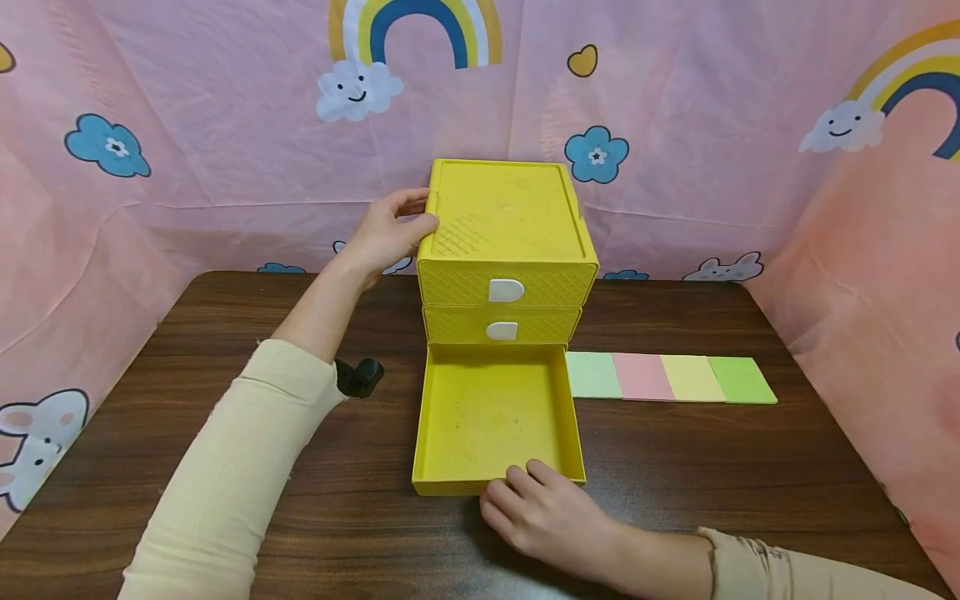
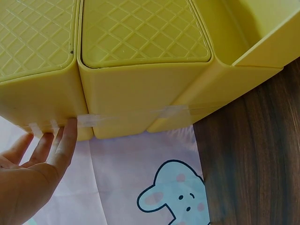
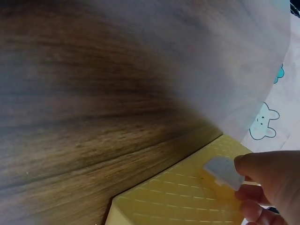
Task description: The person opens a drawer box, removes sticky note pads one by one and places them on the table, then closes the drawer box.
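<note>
A yellow three-tier drawer cabinet (image 1: 510, 208) stands on the table, with white handles on its upper two fronts. Its bottom drawer (image 1: 491, 412) is pulled far out and holds nothing. My left hand (image 1: 386, 233) steadies the top tier from the left, the thumb near the top edge; in the left wrist view its extended fingers (image 2: 68, 140) touch the side wall. At the drawer's front, my right hand (image 1: 551, 517) pinches the white handle (image 3: 225, 171), thumb against it and other fingers behind.
A row of sticky notes (image 1: 671, 377), mint, pink, yellow and green, lies right of the drawer. Clear tape (image 2: 176, 111) runs along the cabinet's side. Behind the brown table (image 1: 337, 517) hangs a pink cartoon cloth (image 1: 247, 133).
</note>
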The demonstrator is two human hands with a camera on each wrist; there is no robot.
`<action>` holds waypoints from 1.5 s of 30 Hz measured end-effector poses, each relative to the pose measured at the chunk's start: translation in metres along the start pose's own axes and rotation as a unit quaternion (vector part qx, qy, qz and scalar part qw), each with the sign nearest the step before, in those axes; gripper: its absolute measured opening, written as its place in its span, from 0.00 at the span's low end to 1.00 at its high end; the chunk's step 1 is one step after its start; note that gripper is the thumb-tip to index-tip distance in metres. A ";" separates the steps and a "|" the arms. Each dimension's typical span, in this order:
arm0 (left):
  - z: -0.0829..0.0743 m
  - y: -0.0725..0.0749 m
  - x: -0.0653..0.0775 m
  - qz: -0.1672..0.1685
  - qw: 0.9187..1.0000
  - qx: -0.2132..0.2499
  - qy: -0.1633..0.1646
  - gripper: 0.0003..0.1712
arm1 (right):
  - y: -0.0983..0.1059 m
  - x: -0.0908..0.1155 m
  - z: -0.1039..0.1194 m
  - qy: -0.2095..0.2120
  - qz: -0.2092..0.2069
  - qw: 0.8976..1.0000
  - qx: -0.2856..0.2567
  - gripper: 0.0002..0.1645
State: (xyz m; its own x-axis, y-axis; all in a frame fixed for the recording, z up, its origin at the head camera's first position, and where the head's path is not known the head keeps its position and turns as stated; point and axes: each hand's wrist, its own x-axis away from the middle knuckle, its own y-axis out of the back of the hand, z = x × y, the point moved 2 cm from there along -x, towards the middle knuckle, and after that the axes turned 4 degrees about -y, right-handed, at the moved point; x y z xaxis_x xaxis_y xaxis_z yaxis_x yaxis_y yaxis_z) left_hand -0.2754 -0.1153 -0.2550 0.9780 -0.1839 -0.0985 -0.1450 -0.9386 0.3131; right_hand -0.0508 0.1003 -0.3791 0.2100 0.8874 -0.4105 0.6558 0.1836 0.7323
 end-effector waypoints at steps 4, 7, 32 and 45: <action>0.000 0.000 0.000 -0.001 1.000 0.003 -0.001 0.32 | -0.001 -0.001 0.000 0.003 0.000 1.000 0.001 0.19; 0.000 0.000 0.000 -0.001 1.000 0.003 -0.001 0.32 | -0.002 -0.001 0.000 0.007 0.000 1.000 0.002 0.18; -0.001 -0.001 0.001 0.001 1.000 0.002 0.000 0.31 | -0.009 0.000 0.002 -0.021 0.001 1.000 -0.003 0.18; -0.001 -0.001 0.000 -0.003 1.000 -0.004 0.000 0.32 | -0.009 -0.004 -0.005 -0.041 -0.011 0.999 -0.018 0.18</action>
State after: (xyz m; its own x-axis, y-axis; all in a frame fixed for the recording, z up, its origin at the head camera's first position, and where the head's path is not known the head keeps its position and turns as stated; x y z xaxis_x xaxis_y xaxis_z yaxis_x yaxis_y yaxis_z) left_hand -0.2749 -0.1146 -0.2546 0.9786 -0.1791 -0.1010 -0.1383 -0.9370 0.3209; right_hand -0.0608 0.0972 -0.3811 0.2552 0.8460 -0.4681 0.6342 0.2190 0.7415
